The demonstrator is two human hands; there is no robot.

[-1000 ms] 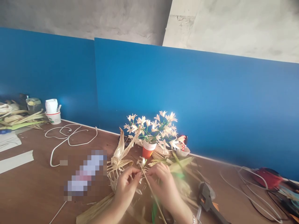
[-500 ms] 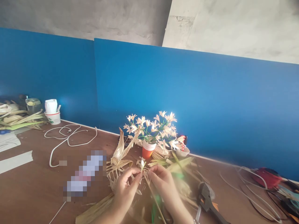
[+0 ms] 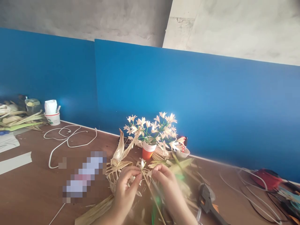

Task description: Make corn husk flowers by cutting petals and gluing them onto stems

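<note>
My left hand (image 3: 125,190) and my right hand (image 3: 167,184) meet low in the middle of the view. Both pinch a thin stick (image 3: 152,197) that carries a small pale husk flower (image 3: 142,163) at its top end. The fingers of each hand are curled round the stem just under the flower. The stick slants down to the right between my wrists. Dried corn husks (image 3: 119,156) lie on the brown table (image 3: 35,184) right behind my hands.
An orange paper cup (image 3: 147,151) full of finished husk flowers (image 3: 152,128) stands behind my hands. A white cable (image 3: 67,142) loops at the left, a white cup (image 3: 52,116) beyond it. A glue gun (image 3: 207,200) lies at my right, a red object (image 3: 267,178) and wires farther right.
My fingers have shifted slightly on the stem; the right hand has drawn a little closer to the flower. The flower stays at about the same spot.
</note>
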